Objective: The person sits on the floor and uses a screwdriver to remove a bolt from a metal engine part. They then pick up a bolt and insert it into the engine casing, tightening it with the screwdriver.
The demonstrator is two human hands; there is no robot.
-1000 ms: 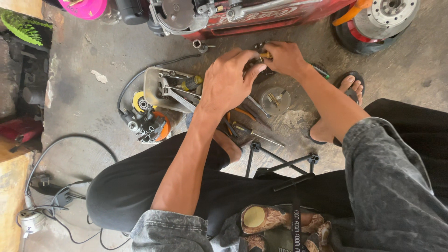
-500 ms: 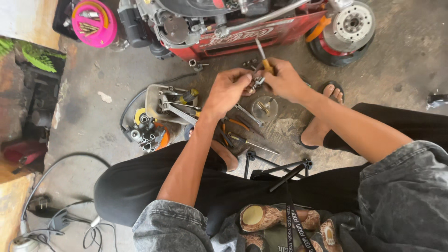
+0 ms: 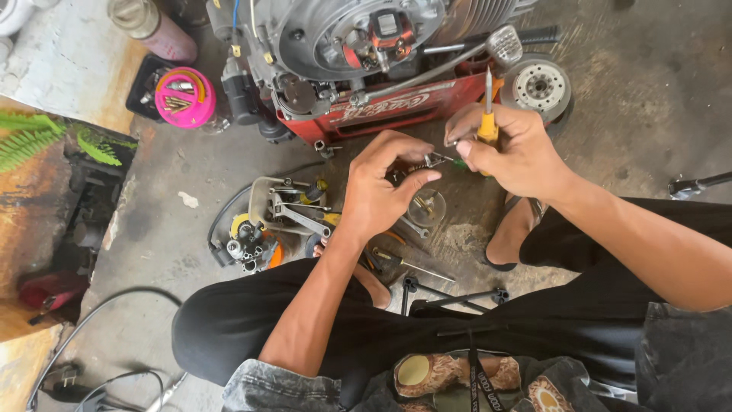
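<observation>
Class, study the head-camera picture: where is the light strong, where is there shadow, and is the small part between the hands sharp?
Head view: daylight falls evenly, brightest on the concrete floor at upper right and on the engine; the fern corner at left lies in shade; the left hand and right hand with its yellow-handled screwdriver are sharp, but the small metal part is too tiny to resolve.

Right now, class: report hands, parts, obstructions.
Left hand pinching small metal part. Right hand gripping yellow-handled screwdriver. Engine close ahead.
</observation>
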